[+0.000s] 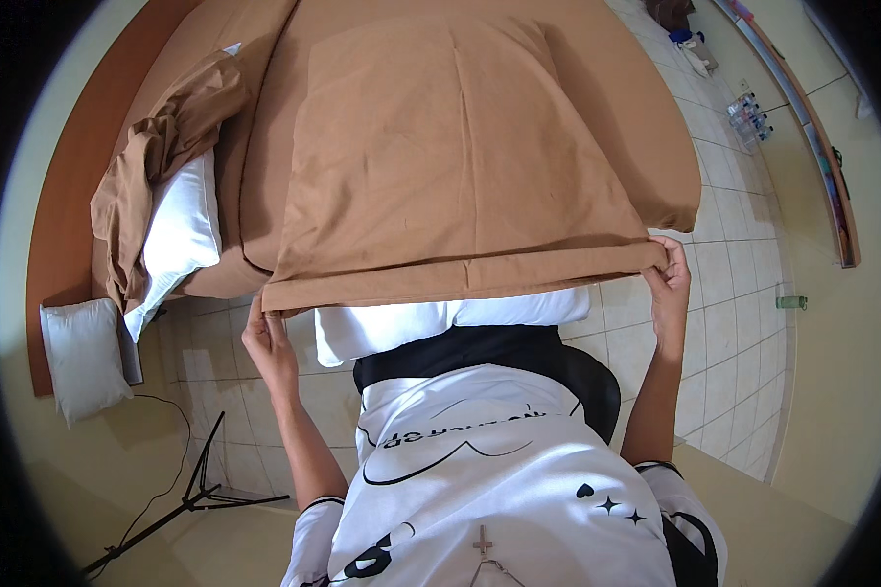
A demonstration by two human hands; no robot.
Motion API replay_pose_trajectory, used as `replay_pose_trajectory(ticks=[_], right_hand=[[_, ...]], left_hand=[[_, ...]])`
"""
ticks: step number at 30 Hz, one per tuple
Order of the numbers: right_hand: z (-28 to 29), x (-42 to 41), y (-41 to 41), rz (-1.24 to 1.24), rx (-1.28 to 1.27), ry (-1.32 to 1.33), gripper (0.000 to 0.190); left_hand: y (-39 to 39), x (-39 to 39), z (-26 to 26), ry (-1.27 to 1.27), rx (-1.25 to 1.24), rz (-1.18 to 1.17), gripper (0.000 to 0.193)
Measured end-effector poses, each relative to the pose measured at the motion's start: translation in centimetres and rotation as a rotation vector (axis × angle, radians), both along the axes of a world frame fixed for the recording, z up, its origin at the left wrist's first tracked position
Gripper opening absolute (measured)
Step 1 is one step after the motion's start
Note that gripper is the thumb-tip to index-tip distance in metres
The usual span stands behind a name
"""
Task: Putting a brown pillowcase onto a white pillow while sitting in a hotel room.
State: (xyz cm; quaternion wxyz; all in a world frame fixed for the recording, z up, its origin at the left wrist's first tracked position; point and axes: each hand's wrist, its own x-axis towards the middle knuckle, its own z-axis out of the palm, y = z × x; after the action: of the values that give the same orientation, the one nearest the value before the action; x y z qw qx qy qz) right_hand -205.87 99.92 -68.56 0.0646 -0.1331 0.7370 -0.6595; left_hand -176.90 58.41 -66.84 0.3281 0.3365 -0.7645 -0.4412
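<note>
A brown cloth [411, 169] with a wide hemmed edge and a fold line down its middle lies spread over the bed and toward me; it resembles a pillowcase. My left hand [270, 337] pinches the hem's left corner. At the right corner, my right hand [668, 271] grips the same hem between thumb and fingers. The hem is stretched nearly straight between both hands. Below it, a white pillow or folded white cloth [389, 330] shows against my lap, its upper part hidden by the brown cloth.
Left on the brown-sheeted bed [631, 117] is a white pillow [187, 213], partly under crumpled brown fabric [169, 125]. Another pillow [84, 359] sits by the headboard [81, 176]. A black tripod stand [198, 499] is lower left; bottles [749, 121] stand by the right wall.
</note>
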Motion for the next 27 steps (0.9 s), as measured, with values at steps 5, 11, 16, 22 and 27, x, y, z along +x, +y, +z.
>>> replay_pose_trajectory(ticks=[5, 11, 16, 22, 27], right_hand=[[0.3, 0.3, -0.9, -0.281, 0.106, 0.238, 0.027], [0.0, -0.3, 0.4, -0.502, 0.227, 0.513, 0.018], [0.2, 0.7, -0.8, -0.545, 0.401, 0.652, 0.029], [-2.3, 0.2, -0.2, -0.503, 0.464, 0.722, 0.028], [-2.2, 0.6, 0.0, -0.436, 0.429, 0.613, 0.025]], left_hand=[[0.2, -0.1, 0.7, 0.1, -0.085, 0.012, 0.027], [0.2, -0.3, 2.0, -0.132, -0.408, 0.088, 0.028], [0.3, 0.2, 0.7, -0.253, -0.631, 0.124, 0.026], [1.7, -1.3, -0.2, 0.325, 0.102, 0.111, 0.031], [1.5, -1.2, -0.2, 0.453, 0.252, 0.129, 0.03]])
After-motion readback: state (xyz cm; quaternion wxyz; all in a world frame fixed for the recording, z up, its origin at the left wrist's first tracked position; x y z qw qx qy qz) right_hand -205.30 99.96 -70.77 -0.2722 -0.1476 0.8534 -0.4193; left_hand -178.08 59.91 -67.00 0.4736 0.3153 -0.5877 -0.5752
